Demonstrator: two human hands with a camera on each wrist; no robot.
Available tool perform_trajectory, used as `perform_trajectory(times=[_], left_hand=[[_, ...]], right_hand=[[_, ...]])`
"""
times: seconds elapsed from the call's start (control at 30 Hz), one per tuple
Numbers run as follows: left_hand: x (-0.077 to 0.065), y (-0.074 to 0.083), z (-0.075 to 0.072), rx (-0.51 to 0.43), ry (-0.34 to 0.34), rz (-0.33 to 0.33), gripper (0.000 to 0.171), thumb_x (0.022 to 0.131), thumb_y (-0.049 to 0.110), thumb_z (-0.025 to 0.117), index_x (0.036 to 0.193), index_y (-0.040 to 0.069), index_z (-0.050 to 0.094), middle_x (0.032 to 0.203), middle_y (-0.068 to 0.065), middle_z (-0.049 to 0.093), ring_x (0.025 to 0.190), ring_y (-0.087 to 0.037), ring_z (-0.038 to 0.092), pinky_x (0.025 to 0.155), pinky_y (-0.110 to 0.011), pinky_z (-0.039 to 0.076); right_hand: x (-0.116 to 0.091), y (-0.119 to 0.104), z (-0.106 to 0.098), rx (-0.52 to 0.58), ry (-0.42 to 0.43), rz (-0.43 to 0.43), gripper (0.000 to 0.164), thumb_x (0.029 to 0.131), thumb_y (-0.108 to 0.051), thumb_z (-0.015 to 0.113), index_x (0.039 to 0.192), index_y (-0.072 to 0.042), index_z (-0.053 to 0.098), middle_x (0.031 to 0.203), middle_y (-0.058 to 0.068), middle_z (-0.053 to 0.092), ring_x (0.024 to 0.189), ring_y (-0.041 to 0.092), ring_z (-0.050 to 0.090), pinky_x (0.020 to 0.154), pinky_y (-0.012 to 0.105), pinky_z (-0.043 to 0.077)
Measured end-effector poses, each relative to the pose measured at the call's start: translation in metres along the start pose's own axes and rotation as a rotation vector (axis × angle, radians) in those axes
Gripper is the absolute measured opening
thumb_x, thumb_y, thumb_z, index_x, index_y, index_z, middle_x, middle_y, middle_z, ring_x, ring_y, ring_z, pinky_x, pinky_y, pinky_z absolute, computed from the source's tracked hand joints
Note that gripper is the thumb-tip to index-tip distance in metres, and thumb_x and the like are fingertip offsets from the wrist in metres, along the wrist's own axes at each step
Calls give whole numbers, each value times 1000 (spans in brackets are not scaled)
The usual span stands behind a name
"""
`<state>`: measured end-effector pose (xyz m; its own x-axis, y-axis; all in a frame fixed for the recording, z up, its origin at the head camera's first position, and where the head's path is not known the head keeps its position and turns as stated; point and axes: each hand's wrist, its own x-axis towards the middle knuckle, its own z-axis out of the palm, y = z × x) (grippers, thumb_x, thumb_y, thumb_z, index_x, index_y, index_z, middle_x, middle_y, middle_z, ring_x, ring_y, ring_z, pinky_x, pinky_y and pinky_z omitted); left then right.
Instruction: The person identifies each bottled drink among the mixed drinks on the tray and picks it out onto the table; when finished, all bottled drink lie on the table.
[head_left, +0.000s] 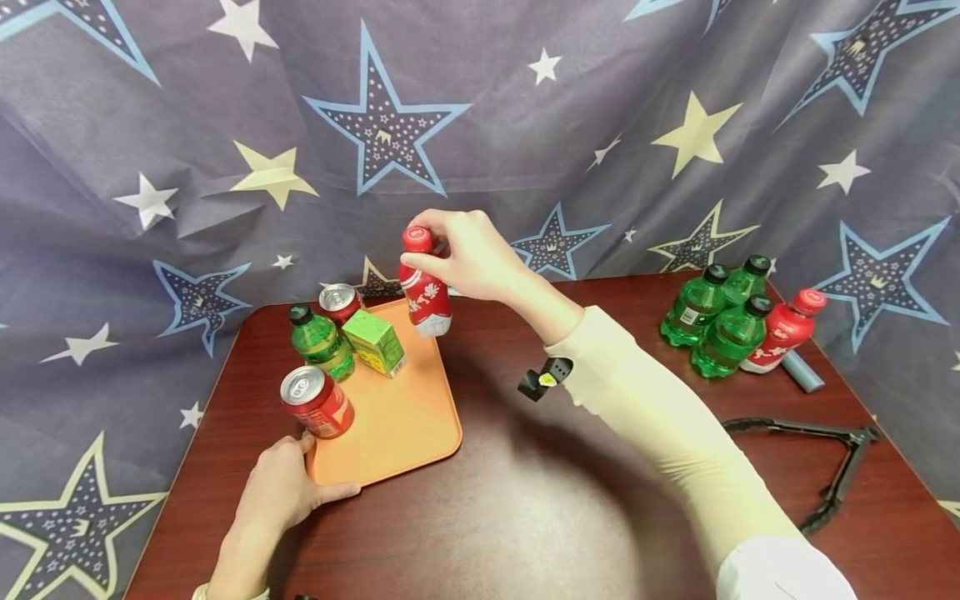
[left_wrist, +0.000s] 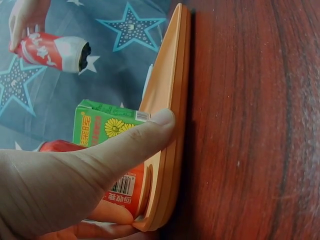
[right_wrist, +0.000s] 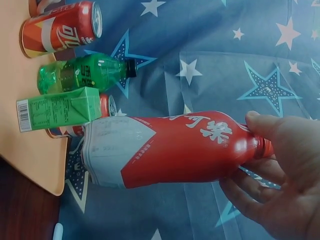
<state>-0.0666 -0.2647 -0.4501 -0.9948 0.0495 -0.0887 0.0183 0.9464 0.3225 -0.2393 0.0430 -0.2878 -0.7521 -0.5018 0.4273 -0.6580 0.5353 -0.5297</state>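
Observation:
My right hand [head_left: 474, 252] grips a red-and-white plastic bottle [head_left: 426, 296] by its neck, just under the red cap. The bottle hangs nearly upright over the far right edge of the orange tray [head_left: 417, 427]; its white base shows above the tray in the left wrist view. My left hand [head_left: 279, 487] holds the tray's near left corner, thumb [left_wrist: 161, 119] against the rim and fingers along the other side. Standing on the tray are a red can [head_left: 327, 410] beside the left fingers, a green bottle [head_left: 322, 346], a green drink carton [head_left: 377, 346] and another red can [head_left: 341, 302] behind.
Several green bottles [head_left: 726, 337] with black caps stand at the right of the table [head_left: 517, 500], beside another red-and-white bottle [head_left: 783, 333]. A grey-blue cylinder [head_left: 802, 372] and a folding black stand [head_left: 847, 467] lie nearby. A star-patterned cloth [head_left: 480, 142] hangs behind the table.

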Motion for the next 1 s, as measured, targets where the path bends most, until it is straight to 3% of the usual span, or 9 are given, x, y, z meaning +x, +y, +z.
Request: perform_trajectory(times=[0.27,0.63,1.0], left_hand=[[-6,1,4,-4,9,-3,95,60,58,99,120,-9,69,99,-27,72,92,-48,71,83,-62,57],[-11,-1,11,3,6,-11,100,61,59,99,125,-12,67,102,-28,71,94,-49,71,86,-63,57],[-12,-1,13,2,5,-18,101,62,60,98,125,-12,66,103,-29,71,96,-50,70,87,-63,57]], right_hand=[[-5,6,-6,-1,6,45,31,98,-30,79,121,-11,73,107,3,80,96,13,73,91,32,59],[-15,17,-14,-32,20,77,33,97,-32,79,122,-12,73,109,3,80,102,15,75,87,32,58],[-27,27,-24,-33,29,118,33,96,-30,81,122,-10,73,110,6,80,99,18,75,89,36,60]])
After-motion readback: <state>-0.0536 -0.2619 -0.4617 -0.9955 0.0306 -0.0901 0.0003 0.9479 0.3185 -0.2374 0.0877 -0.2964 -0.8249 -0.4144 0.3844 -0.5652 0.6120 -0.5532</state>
